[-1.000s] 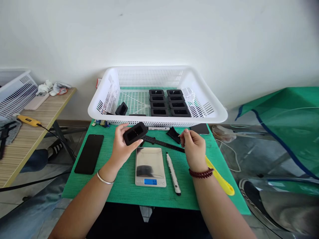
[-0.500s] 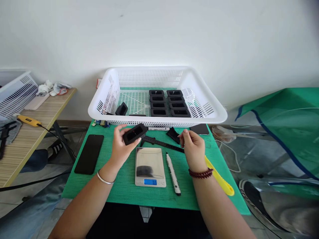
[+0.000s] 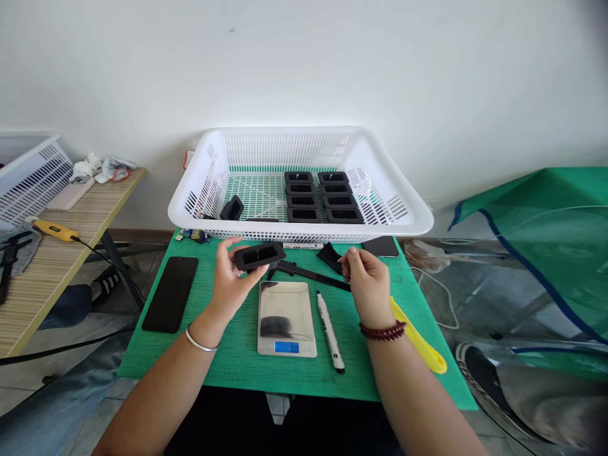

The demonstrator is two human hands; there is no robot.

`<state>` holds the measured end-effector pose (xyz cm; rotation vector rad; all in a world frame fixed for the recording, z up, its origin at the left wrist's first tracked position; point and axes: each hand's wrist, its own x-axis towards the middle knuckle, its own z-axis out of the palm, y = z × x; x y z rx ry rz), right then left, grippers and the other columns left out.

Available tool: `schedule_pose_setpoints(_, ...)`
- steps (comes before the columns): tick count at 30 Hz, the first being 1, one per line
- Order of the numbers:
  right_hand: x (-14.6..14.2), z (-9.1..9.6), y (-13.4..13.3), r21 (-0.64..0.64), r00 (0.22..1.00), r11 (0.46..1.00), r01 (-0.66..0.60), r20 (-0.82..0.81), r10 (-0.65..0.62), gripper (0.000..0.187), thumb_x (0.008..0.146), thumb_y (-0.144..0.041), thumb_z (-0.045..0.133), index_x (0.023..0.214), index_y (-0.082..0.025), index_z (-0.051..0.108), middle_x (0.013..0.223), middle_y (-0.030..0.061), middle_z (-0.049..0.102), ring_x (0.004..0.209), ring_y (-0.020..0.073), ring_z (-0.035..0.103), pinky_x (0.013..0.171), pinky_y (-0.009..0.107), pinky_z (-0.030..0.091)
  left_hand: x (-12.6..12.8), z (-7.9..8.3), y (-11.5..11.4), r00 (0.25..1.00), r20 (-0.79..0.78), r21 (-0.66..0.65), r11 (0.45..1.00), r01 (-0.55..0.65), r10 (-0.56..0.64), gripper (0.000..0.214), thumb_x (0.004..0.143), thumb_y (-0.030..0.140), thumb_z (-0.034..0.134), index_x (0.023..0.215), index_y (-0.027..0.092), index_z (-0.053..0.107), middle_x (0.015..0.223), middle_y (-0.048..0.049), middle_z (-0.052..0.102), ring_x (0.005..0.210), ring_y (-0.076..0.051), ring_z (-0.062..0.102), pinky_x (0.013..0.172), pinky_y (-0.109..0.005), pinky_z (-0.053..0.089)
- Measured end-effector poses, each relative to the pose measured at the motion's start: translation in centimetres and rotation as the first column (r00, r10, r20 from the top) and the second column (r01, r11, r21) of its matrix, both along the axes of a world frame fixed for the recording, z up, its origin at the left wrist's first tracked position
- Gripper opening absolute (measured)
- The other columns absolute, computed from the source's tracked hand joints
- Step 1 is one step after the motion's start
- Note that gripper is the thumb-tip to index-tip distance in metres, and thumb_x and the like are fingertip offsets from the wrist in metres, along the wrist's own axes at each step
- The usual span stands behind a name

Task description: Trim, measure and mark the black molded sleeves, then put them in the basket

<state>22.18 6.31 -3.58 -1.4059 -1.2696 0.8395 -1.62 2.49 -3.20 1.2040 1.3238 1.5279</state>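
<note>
Grips a black hollow rectangular piece with a flanged rim [image 3: 259, 256] in the left hand [image 3: 228, 271], tilted above the desk with green mesh covering [image 3: 232, 367], just beyond a silver digital scale with a blue display [image 3: 287, 310]. Hides the piece's left end behind fingers and thumb. Curls the fingers of the right hand [image 3: 369, 278] toward its thumb; cannot tell whether pinching something small or nothing. Partly covers with that forearm a yellow plastic handle [image 3: 422, 342]. Blocks from sight, behind the held piece and right hand, both ends of a black caliper [image 3: 313, 274], and behind the piece, one end of a white marker [image 3: 304, 245]. Too small to read with confidence: the scale's digits.

Beyond, against the wall, a white slatted plastic basket [image 3: 304, 228]. Inside, to the right, eight black hollow rectangular pieces [image 3: 303, 201] in two columns of four; to the left, a tilted black piece [image 3: 232, 208]. Almost wholly masked by the near rim: another dark edge. Cut off at far left: a second white basket [image 3: 33, 171], contents mostly out of sight.
</note>
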Motion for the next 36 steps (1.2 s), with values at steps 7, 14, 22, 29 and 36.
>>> schedule_pose_setpoints(7, 0.0, 0.0, 0.0, -0.003, 1.000, 1.000, -0.001, 0.018, 0.001, 0.042, 0.090, -0.049, 0.048, 0.062, -0.019, 0.053, 0.049, -0.0035, 0.043, 0.045, 0.0088, 0.039, 0.043, 0.023, 0.029, 0.0, -0.3, 0.1, 1.000, 0.015, 0.032, 0.999, 0.006, -0.007, 0.060, 0.066, 0.026, 0.079, 0.114, 0.027, 0.044, 0.097, -0.0026, 0.058, 0.092, -0.018, 0.064, 0.082, -0.035, 0.056)
schedule_pose_setpoints(14, 0.1, -0.1, -0.1, -0.013, 1.000, 1.000, -0.008, 0.009, 0.008, 0.042, 0.089, -0.051, 0.049, 0.062, -0.019, 0.053, 0.049, -0.0034, 0.044, 0.046, 0.0089, 0.039, 0.043, 0.023, 0.029, 0.0, 0.0, 0.2, 0.997, 0.080, 0.009, 1.000, -0.001, 0.001, 0.055, 0.064, 0.024, 0.081, 0.108, 0.025, 0.048, 0.089, -0.0008, 0.060, 0.087, -0.016, 0.064, 0.082, -0.034, 0.055)
schedule_pose_setpoints(22, 0.0, -0.3, 0.1, -0.015, 1.000, 1.000, -0.003, 0.004, 0.003, 0.043, 0.088, -0.053, 0.049, 0.061, -0.019, 0.053, 0.048, -0.0036, 0.043, 0.045, 0.0094, 0.038, 0.043, 0.024, 0.028, -0.3, 0.4, 0.9, 0.924, 0.382, -0.142, 0.989, 0.047, 0.011, 0.037, 0.060, 0.026, 0.083, 0.082, 0.019, 0.054, 0.080, 0.0002, 0.061, 0.072, -0.012, 0.058, 0.060, -0.023, 0.047)
schedule_pose_setpoints(29, 0.0, -0.3, 0.3, 0.001, 1.000, 1.000, 0.006, -0.003, -0.006, 0.045, 0.086, -0.056, 0.050, 0.060, -0.019, 0.053, 0.047, -0.0036, 0.042, 0.045, 0.0099, 0.038, 0.043, 0.024, 0.029, -0.9, 0.4, 1.2, 0.809, 0.587, -0.102, 0.989, 0.111, -0.030, 0.026, 0.068, 0.028, 0.074, 0.088, 0.021, 0.059, 0.088, -0.0022, 0.065, 0.079, -0.015, 0.060, 0.061, -0.025, 0.046)
schedule_pose_setpoints(36, -0.1, -0.6, 0.5, -0.016, 1.000, 1.000, -0.002, 0.004, 0.002, 0.046, 0.086, -0.057, 0.050, 0.061, -0.019, 0.053, 0.046, -0.0039, 0.041, 0.044, 0.0095, 0.037, 0.042, 0.024, 0.027, -1.0, 1.0, 1.1, 0.723, 0.690, -0.107, 0.985, 0.135, -0.024, 0.017, 0.075, 0.030, 0.063, 0.087, 0.018, 0.065, 0.087, -0.0048, 0.065, 0.077, -0.017, 0.059, 0.061, -0.027, 0.047)
